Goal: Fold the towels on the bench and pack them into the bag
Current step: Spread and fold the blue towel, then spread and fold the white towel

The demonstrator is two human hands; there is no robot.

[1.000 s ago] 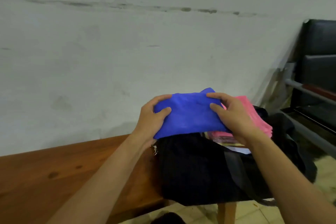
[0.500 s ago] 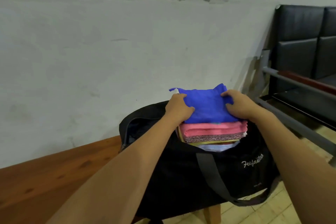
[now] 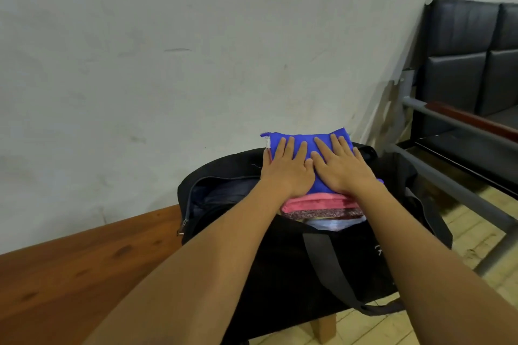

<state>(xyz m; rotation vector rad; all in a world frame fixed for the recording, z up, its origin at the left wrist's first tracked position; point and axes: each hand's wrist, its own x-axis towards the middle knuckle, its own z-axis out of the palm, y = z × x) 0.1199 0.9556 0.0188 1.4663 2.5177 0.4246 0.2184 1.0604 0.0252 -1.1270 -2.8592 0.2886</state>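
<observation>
The wooden desk (image 3: pixel 84 269) stretches away on the left, and its visible part carries no loose towels, so the folding looks finished as far as can be seen. At its right end sits the black bag (image 3: pixel 280 274), unzipped, its zipper pull hanging at the left corner. Inside stands a stack of folded towels (image 3: pixel 322 209): pink, a patterned one, and something pale beneath. On top lies the blue towel (image 3: pixel 308 138), rising above the bag's rim.

The left hand (image 3: pixel 286 168) lies flat on the blue towel with fingers straight, pressing down and gripping nothing. Just beside it, thumbs nearly touching, the right hand (image 3: pixel 340 165) does the same, open and flat.

In my judgement the packing is nearly done; what is left is to push the stack below the rim and perhaps zip the bag.

A carry strap (image 3: pixel 328 266) hangs down the bag's front. To the right stand a grey metal rail (image 3: pixel 448 182) and a black padded seat (image 3: pixel 462 59), well apart from the bag; neither blocks the hands.
</observation>
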